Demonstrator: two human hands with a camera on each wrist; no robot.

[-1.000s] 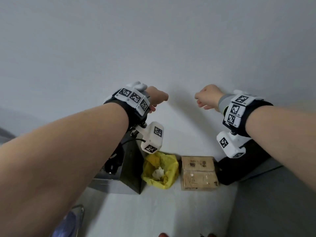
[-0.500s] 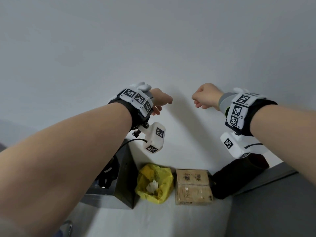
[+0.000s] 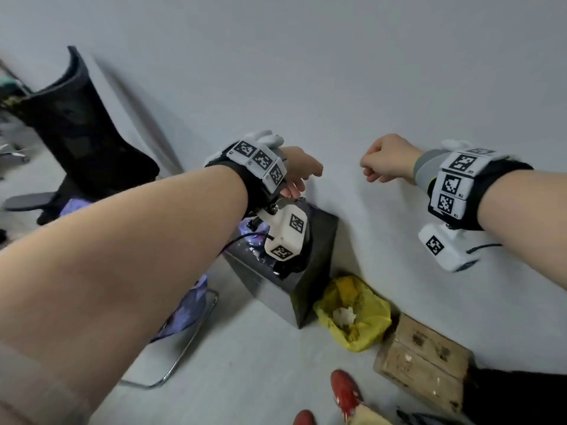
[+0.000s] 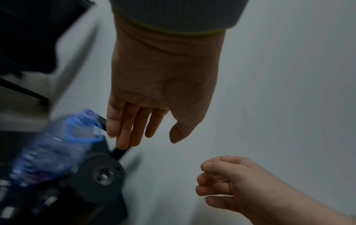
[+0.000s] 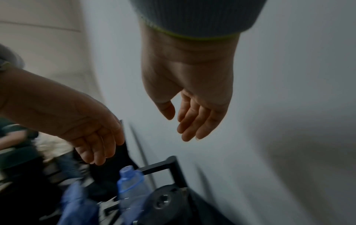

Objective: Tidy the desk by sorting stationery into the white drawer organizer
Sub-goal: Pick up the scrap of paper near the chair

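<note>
No desk, stationery or white drawer organizer shows in any view. Both my arms are stretched out in the air in front of a plain white wall [image 3: 337, 72]. My left hand [image 3: 303, 182] holds nothing and its fingers hang loose. The left wrist view shows the left hand [image 4: 150, 132] with near-straight fingers above a blurred blue bottle [image 4: 57, 144]. My right hand [image 3: 372, 171] is loosely curled and empty, a short gap to the right of the left one. In the right wrist view the right hand [image 5: 179, 124] has relaxed fingers with nothing in them.
On the floor below stand a dark box [image 3: 310, 256], a yellow bag [image 3: 359, 314] and a worn wooden crate [image 3: 423, 354] along the wall. A black office chair [image 3: 82, 127] is at the left. Red shoes [image 3: 345, 391] are at the bottom edge.
The view has swung left and down, bringing the chair and the shoes into sight. Both arms keep their outstretched pose, and the left hand's fingers have loosened.
</note>
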